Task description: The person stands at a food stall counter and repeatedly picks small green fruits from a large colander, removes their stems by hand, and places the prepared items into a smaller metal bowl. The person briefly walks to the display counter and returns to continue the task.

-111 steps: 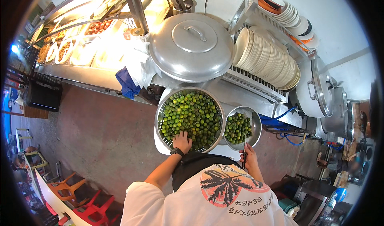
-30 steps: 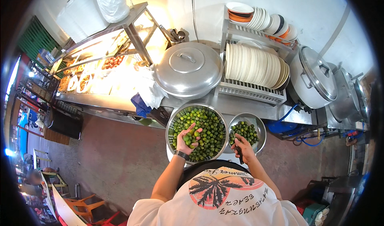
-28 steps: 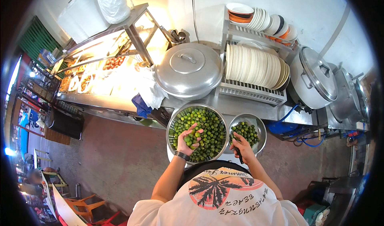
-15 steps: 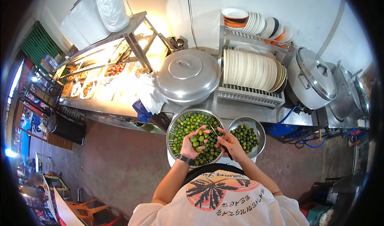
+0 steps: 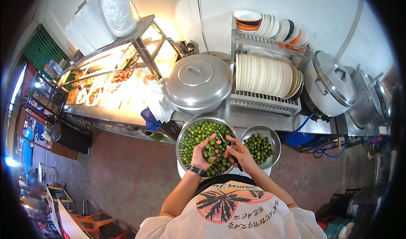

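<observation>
A big steel colander bowl full of small green limes stands in front of me. Over it my left hand cups several limes in its palm. My right hand is close beside it, gripping a thin knife whose blade points up and left toward the held limes. To the right sits a smaller steel bowl that holds more limes.
Behind the bowls are a large lidded aluminium pot, a rack of white plates, stacked bowls and more lidded pots at the right. A lit food display counter runs to the left. Plastic chairs stand lower left.
My left hand lifted limes out of the big bowl. My right hand came over from the small bowl with the knife, and both hands now meet over the big bowl.
</observation>
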